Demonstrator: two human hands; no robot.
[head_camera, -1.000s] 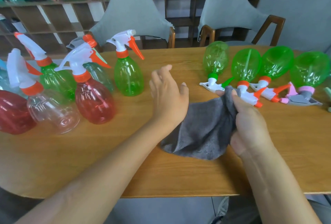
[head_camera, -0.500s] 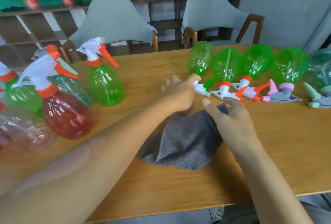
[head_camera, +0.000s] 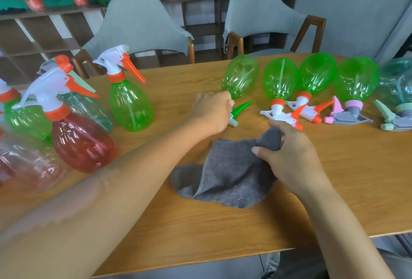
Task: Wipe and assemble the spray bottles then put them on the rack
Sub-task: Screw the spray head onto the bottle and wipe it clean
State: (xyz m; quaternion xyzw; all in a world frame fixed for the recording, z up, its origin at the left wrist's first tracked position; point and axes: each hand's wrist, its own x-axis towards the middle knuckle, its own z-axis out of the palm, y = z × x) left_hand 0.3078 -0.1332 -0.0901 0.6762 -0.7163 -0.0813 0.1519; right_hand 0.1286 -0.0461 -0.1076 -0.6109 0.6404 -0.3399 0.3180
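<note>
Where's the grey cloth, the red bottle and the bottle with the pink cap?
grey cloth (head_camera: 225, 176), head view, flat middle of the fabric
red bottle (head_camera: 82, 142), head view, round belly
pink-capped bottle (head_camera: 355, 80), head view, green body

Green spray bottle lies tipped on the table, apparently gripped at its neck.

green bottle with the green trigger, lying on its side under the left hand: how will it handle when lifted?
The bottle looks empty and thin-walled, so probably light. Its rounded body lies on the table, so it may roll if nudged. The left hand grips the neck, likely the firmest hold.
</note>
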